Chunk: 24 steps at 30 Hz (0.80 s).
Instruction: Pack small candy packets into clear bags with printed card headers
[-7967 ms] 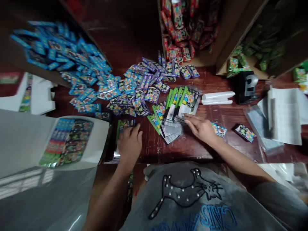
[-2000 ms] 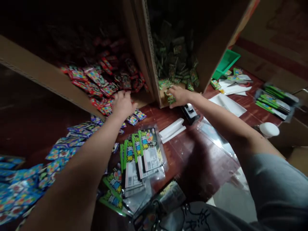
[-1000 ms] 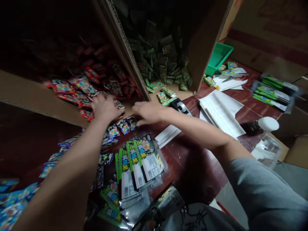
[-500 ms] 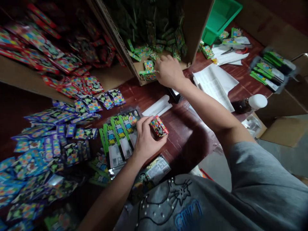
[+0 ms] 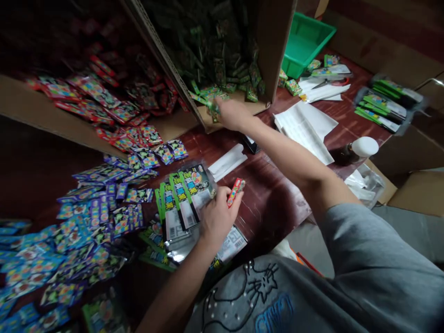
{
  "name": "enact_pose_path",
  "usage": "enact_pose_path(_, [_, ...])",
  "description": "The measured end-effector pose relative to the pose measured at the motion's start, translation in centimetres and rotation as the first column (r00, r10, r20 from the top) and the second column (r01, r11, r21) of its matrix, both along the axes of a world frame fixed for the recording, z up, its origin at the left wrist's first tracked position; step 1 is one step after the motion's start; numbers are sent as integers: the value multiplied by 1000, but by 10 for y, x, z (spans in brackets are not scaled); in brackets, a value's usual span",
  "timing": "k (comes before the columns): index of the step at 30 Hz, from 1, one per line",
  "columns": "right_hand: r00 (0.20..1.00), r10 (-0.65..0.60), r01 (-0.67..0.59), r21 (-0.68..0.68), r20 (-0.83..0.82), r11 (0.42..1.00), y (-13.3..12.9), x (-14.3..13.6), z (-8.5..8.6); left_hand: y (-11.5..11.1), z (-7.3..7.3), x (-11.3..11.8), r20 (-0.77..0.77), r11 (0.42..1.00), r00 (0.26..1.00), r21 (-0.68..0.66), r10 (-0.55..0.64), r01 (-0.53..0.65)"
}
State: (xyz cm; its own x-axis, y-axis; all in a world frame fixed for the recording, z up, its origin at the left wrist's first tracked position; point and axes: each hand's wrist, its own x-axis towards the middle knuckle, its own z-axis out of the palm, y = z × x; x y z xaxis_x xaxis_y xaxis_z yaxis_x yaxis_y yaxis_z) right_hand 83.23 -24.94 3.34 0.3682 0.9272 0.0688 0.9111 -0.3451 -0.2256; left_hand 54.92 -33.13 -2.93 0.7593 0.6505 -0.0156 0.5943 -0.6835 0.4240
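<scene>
My left hand [image 5: 219, 210] is closed round a small red packet [image 5: 235, 192], its narrow side turned up, just right of the fanned black-and-green pouches [image 5: 180, 194]. Farther forward, my right hand [image 5: 227, 112] is at the front opening of a cardboard box [image 5: 277, 55] of green packets [image 5: 239, 69]. Its fingers are pinched on a green packet [image 5: 213, 111], partly blurred. Purple packets [image 5: 100, 203] and blue packets [image 5: 34, 263] lie in heaps at the left.
Another box [image 5: 62, 120] at the upper left holds red packets [image 5: 104, 97]. Folded white papers [image 5: 227, 162] lie mid-table. Toward the right are a green tray [image 5: 305, 44], scissors [image 5: 321, 84], more papers [image 5: 301, 127], a white-capped bottle [image 5: 364, 147] and bundled green pouches [image 5: 385, 104].
My right hand has moved slightly left and down, now with a green packet in its fingers. My left hand has shifted right and down and turned the red packet onto its narrow side.
</scene>
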Motion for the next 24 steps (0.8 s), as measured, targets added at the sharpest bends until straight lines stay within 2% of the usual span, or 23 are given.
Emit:
enact_pose_path(2, [996, 66, -63, 56, -54, 996, -37, -4, 7, -6, 3, -6, -69, 992, 997, 118, -39, 47])
enact_pose_path(3, [990, 100, -94, 60, -97, 994, -60, -8, 7, -9, 5, -8, -116, 986, 990, 137, -74, 90])
enact_pose_path(5, [972, 117, -118, 3, -206, 993, -112, -22, -1, -15, 10, -9, -194, 981, 969, 84, -155, 174])
enact_pose_path(7, [951, 50, -87, -109, -305, 990, -165, -39, -15, -15, 14, -10, -175, 968, 952, -36, -251, 248])
enact_pose_path(10, [923, -82, -35, -296, -376, 955, -234, -59, -38, 1, 15, -10, -42, 889, 892, -114, -450, 444])
enact_pose_path(12, [940, -100, -10, -317, -327, 948, -264, -61, -48, 18, 8, -7, -12, 799, 801, -84, -599, 596])
enact_pose_path(13, [955, -54, -35, -291, -291, 956, -273, -58, -52, 26, 3, -4, -20, 753, 754, -83, -656, 653])
enact_pose_path(15, [964, 127, -179, -220, -233, 959, -280, -49, -59, 36, -8, 5, -46, 687, 688, -128, -724, 715])
enact_pose_path(17, [921, 318, -362, -195, -225, 911, -277, -39, -65, 36, -16, 15, -69, 683, 682, -163, -728, 712])
enact_pose_path(18, [899, 371, -417, -202, -232, 886, -273, -36, -68, 33, -19, 20, -79, 710, 708, -151, -702, 687])
enact_pose_path(20, [897, 378, -427, -229, -229, 875, -265, -36, -72, 21, -20, 26, -85, 803, 799, -67, -596, 592])
enact_pose_path(22, [933, 304, -344, -234, -192, 909, -259, -45, -74, 6, -19, 28, -79, 878, 878, 41, -473, 477])
enact_pose_path(24, [977, 168, -195, -223, -133, 955, -256, -62, -74, -6, -16, 28, -99, 908, 912, 101, -398, 408])
